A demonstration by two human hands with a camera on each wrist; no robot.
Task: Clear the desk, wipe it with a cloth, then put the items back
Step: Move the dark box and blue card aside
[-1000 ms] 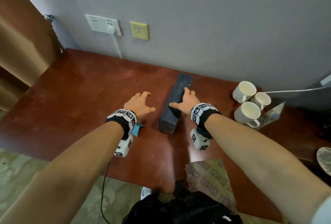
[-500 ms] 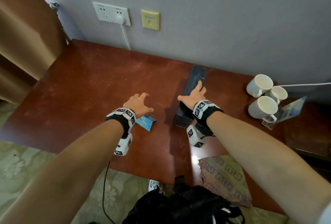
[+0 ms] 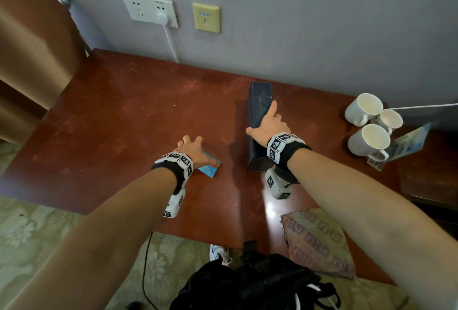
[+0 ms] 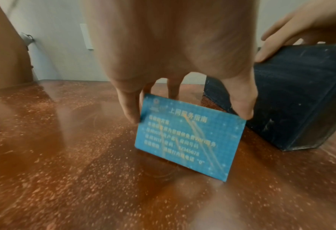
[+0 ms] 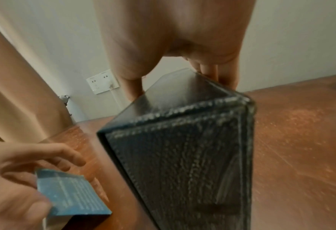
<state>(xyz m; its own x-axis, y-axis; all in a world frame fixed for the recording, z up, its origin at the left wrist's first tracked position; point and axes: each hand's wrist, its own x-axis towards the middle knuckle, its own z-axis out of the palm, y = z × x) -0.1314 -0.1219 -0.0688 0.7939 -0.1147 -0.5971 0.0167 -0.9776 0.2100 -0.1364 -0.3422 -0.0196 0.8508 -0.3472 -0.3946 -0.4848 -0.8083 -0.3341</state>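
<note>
On desk point(image 3: 104, 121), right hand point(image 3: 269, 126) grips dark box point(image 3: 260, 104); contents hidden.

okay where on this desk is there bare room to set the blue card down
Widest bare patch: the red-brown wooden desk left of the long dark box, from the curtain edge to the wall sockets. A smaller gap lies between box and three white mugs. Crowded: the right end, and the patterned cloth at the front edge.
</note>
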